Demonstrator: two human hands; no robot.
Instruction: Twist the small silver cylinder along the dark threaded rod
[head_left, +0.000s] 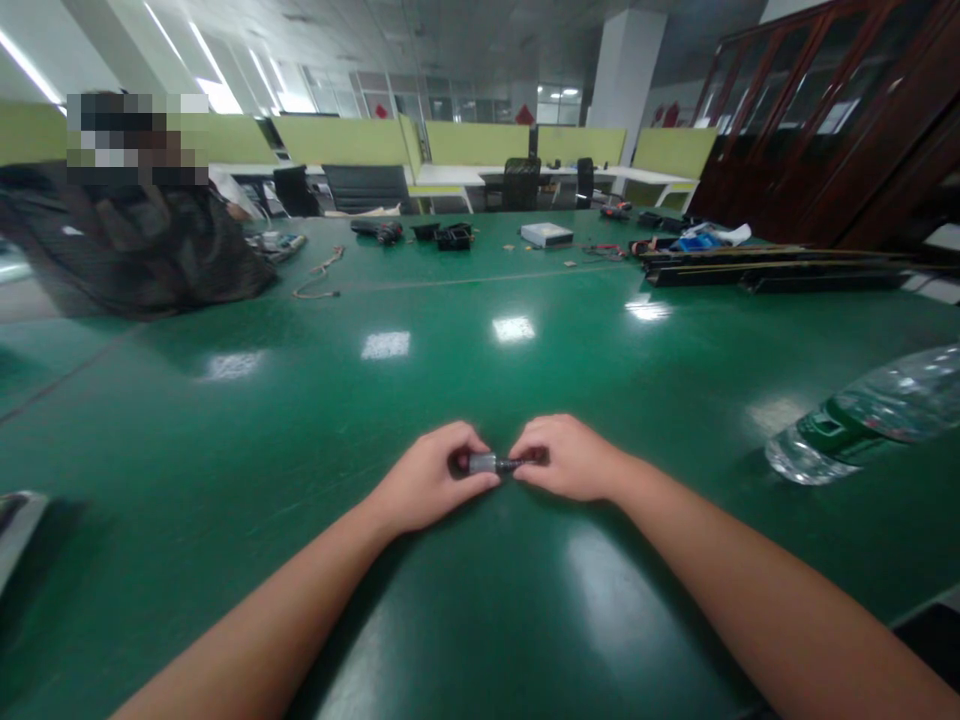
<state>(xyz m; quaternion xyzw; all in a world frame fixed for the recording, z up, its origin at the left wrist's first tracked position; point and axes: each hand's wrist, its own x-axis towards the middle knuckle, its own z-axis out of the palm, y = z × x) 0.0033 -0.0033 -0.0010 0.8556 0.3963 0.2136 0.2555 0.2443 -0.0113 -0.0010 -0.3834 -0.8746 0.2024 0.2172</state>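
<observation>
Between my two hands, just above or on the green tabletop (480, 600), is a short slim object with a grey cylindrical body (482, 463) and a thinner black end (508, 465). Fingers and thumb of my left hand (435, 478) are closed around the grey body. My right hand (566, 458) pinches the black end from the other side. Both ends run in under the fingers, so the exact kind of object cannot be made out.
A clear plastic bottle with a green label (855, 430) lies on its side at right. Black strips (765, 270), a silver box (546, 235) and black parts (454, 236) lie farther back. A person in dark clothing (150, 240) leans over the table's far left.
</observation>
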